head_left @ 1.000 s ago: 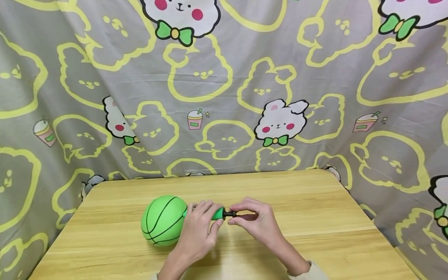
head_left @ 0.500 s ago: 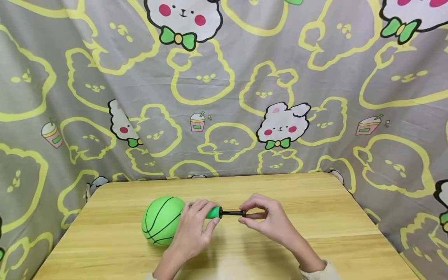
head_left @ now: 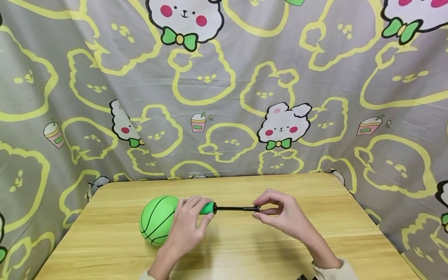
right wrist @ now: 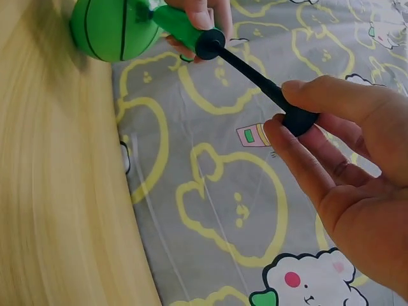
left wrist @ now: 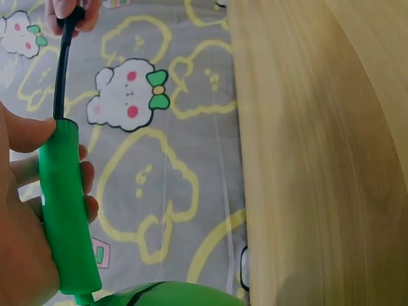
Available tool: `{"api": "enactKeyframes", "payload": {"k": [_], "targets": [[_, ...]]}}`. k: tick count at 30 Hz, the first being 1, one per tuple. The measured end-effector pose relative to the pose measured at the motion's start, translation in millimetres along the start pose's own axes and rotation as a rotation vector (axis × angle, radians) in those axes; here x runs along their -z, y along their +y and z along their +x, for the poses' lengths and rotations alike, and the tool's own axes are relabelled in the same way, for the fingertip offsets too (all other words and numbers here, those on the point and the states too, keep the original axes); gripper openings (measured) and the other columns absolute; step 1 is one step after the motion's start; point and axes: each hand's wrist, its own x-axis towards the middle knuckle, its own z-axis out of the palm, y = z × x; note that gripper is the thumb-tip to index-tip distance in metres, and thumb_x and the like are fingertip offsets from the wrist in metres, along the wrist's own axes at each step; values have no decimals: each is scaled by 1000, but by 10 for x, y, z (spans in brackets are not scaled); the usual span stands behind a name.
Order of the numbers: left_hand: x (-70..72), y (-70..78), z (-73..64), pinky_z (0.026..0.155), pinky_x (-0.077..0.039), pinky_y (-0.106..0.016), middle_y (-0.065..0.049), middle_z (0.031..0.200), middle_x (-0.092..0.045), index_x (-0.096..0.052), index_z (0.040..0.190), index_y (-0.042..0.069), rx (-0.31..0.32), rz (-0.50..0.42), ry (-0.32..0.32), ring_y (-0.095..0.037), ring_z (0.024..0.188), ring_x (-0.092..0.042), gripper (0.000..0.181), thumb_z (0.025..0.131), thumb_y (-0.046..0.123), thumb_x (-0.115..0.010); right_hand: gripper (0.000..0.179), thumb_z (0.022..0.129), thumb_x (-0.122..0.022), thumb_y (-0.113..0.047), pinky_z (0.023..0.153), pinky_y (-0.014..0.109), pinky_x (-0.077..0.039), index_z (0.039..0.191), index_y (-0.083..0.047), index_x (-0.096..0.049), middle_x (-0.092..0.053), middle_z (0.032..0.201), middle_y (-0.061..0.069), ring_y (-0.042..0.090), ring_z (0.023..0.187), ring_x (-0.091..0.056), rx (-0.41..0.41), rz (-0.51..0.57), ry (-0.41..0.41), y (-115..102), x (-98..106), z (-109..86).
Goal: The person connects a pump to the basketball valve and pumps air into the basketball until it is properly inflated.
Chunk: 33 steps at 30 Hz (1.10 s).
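A green ball with black basketball lines is at the left of the table. My left hand wraps round the green barrel of a hand pump, whose far end meets the ball. Out of the barrel's other end runs a long black rod, pulled well out. At its tip, my right hand pinches the black knob between thumb and fingers. The barrel and rod form a nearly level line above the wood. In the head view the left hand hides the joint between pump and ball.
The wooden table ends at a grey curtain with yellow outlines and cartoon rabbits, which hangs behind and at both sides. A small dark object shows at the bottom edge beside the right sleeve.
My right hand has moved right with the knob, drawing the black rod far out of the barrel. The left hand has shifted slightly left with the pump.
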Motion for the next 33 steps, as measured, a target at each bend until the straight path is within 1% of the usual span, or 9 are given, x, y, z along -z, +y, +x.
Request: {"api": "enactKeyframes", "payload": {"k": [3, 7, 11, 14, 18, 27, 33], "targets": [[-8, 17, -2, 89, -41, -40, 3, 107, -70, -71, 116, 14, -6, 2, 1, -16, 101, -63, 29, 90, 26, -72, 24, 84, -81, 3, 79, 40, -59, 104, -6, -73, -66, 102, 18, 23, 97, -69, 21, 14, -6, -7, 18, 0], [-22, 47, -4, 89, -42, -42, 3, 105, -70, -72, 115, 14, -4, -9, 11, -18, 101, -65, 28, 89, 23, -72, 26, 82, -81, 5, 78, 41, -59, 105, -3, -73, -67, 102, 18, 23, 97, -69, 46, 31, -2, -15, 21, 2], [-38, 78, -5, 88, -43, -44, 2, 104, -70, -72, 114, 14, 2, -22, 17, -19, 101, -65, 27, 89, 22, -72, 26, 81, -82, 5, 77, 41, -59, 105, -3, -75, -68, 101, 18, 23, 96, -71, 39, 29, 17, -16, 9, -1], [-48, 93, -1, 86, -42, -43, 2, 103, -70, -72, 114, 13, -1, -22, 17, -19, 98, -64, 27, 88, 22, -71, 26, 80, -83, 4, 76, 40, -60, 104, -4, -76, -69, 101, 17, 23, 97, -72, 24, 19, 37, -12, -11, -8], [-59, 104, 2, 84, -41, -42, 3, 101, -68, -73, 113, 13, -7, -17, 20, -17, 94, -62, 27, 88, 21, -71, 26, 80, -84, 3, 75, 40, -60, 103, -5, -77, -70, 101, 16, 24, 97, -72, 16, 17, 55, 8, -49, -11], [-102, 145, -21, 86, -41, -42, 3, 101, -68, -73, 114, 11, -17, -6, 24, -17, 95, -61, 29, 88, 22, -71, 27, 79, -85, 2, 74, 40, -60, 104, -7, -78, -71, 99, 14, 24, 96, -73, 18, 25, 83, 61, -167, -10], [-136, 184, -29, 85, -40, -42, 3, 99, -68, -73, 114, 12, -28, -9, 21, -16, 94, -61, 28, 88, 22, -71, 28, 78, -85, 3, 73, 40, -60, 104, -5, -78, -72, 99, 18, 25, 94, -73, 55, 42, 97, 89, -268, -4]]}}
